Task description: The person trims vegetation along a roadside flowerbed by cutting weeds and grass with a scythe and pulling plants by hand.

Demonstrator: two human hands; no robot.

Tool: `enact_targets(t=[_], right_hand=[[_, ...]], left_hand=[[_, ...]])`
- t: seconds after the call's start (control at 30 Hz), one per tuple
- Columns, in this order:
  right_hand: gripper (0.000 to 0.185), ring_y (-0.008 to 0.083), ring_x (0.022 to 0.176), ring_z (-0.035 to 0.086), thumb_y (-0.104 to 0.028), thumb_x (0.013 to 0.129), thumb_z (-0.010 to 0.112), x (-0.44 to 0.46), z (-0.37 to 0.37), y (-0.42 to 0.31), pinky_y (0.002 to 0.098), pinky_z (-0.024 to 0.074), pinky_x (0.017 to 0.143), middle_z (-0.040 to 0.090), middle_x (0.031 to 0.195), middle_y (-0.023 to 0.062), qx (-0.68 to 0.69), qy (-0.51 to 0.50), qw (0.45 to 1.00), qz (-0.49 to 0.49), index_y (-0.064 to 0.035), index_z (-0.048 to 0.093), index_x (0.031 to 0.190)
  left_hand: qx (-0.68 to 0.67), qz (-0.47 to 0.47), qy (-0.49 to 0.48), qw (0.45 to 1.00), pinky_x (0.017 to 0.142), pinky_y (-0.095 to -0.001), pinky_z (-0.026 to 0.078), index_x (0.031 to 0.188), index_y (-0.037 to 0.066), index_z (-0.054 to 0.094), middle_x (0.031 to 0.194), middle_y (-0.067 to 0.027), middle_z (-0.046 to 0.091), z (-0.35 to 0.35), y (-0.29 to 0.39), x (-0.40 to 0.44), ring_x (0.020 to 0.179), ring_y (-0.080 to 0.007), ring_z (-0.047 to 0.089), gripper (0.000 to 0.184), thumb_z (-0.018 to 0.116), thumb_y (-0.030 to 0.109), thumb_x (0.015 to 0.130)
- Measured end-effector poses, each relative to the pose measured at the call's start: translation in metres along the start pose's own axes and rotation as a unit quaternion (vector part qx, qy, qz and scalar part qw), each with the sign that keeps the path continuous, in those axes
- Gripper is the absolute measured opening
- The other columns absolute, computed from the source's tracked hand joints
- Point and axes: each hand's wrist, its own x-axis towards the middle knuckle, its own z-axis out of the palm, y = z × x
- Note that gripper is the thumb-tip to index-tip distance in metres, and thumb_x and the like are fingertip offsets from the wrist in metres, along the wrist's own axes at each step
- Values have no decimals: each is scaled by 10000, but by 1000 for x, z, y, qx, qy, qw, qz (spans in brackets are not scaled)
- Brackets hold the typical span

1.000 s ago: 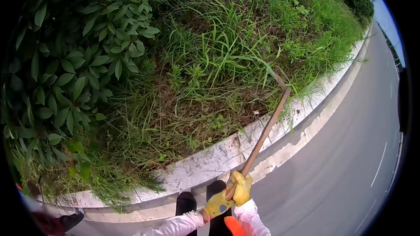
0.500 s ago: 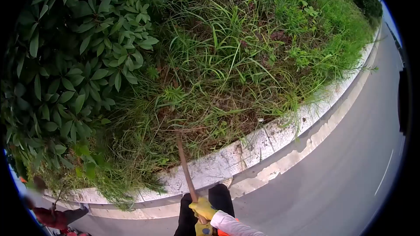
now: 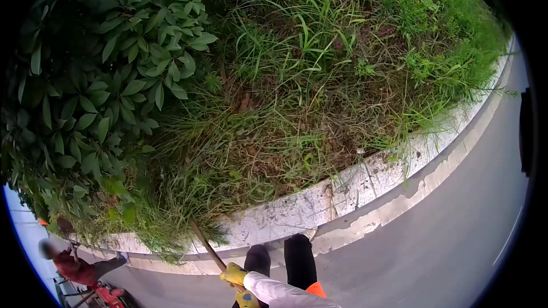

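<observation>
In the head view, my right hand, in a yellow glove below a pale sleeve, is closed around a long wooden tool handle. Just below it, my left hand, also yellow-gloved, is closed on the same handle near the bottom of the view. The handle slants up and left across the kerb into the cut grass. Whatever head the tool has is hidden in that grass. My dark-trousered legs are beside the kerb.
A white kerb curves between the weedy bank and the road. A leafy bush overhangs the left side. At lower left a person in a red top is near a red machine.
The handle has swung left, and its far end is now in the grass near the kerb. Both hands have moved left with it. My view has shifted slightly.
</observation>
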Motion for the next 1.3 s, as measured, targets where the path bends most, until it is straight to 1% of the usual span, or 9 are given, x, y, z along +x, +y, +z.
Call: enact_targets(t=[0.17,0.33,0.4,0.57,0.67,0.8,1.0,1.13,1.3], right_hand=[[224,173,471,568,-245,768,676,-94,-89,-12,304,439,431,591,594,85,225,264,937,-34,-34,611,726],[163,147,387,420,-167,822,603,-182,-250,-41,281,369,367,416,569,4,429,560,657,-266,-73,479,772],[230,162,458,456,-262,843,596,-145,-310,-48,306,380,418,399,567,8,500,581,555,-322,-77,472,787],[190,255,454,558,-129,760,653,90,-112,-3,392,418,412,577,592,127,114,485,857,-130,43,582,723],[254,216,443,575,-213,734,661,3,-40,3,358,480,476,568,536,114,51,90,994,-32,26,604,667],[235,186,462,559,-221,758,675,-91,-93,-18,316,465,452,536,562,69,173,295,935,-92,-21,562,707],[199,164,464,481,-204,826,641,-145,-274,-89,316,427,433,494,618,36,510,540,584,-329,-55,511,808],[250,268,564,584,-195,786,647,-7,-218,-93,386,471,510,593,705,143,250,467,834,-153,22,563,878],[238,185,427,558,-178,721,674,3,-67,-2,329,434,391,573,585,101,193,119,972,-55,9,567,824]], left_hand=[[-4,38,-207,978,593,-282,514,1221,45,495,835,-85,647,63,9,-22,700,-170,649,430,647,202,851],[141,429,-413,791,723,-381,470,1124,40,552,915,-203,616,149,229,25,821,-361,607,410,650,314,835],[60,352,-460,813,699,-368,488,1096,33,572,899,-156,654,176,267,83,792,-289,632,397,671,302,821],[157,171,-119,965,624,-353,522,951,-1,619,749,-139,676,-3,60,92,687,-291,675,324,729,250,779],[155,103,102,977,636,-328,508,1108,-1,601,815,-105,680,25,-37,12,723,-174,659,462,721,335,815],[-6,183,-155,971,669,-360,512,1187,-4,554,895,-143,676,56,44,-19,779,-230,666,548,711,365,814],[-11,386,-416,823,667,-361,492,1114,10,574,886,-142,661,177,207,148,787,-272,652,416,665,302,832],[-101,-8,-241,965,427,-261,427,1021,-22,562,649,-83,616,81,158,123,493,-110,564,224,598,119,851],[-76,-63,-45,994,457,-315,465,1067,-1,541,633,-90,613,33,77,6,545,-200,615,315,667,115,802]])
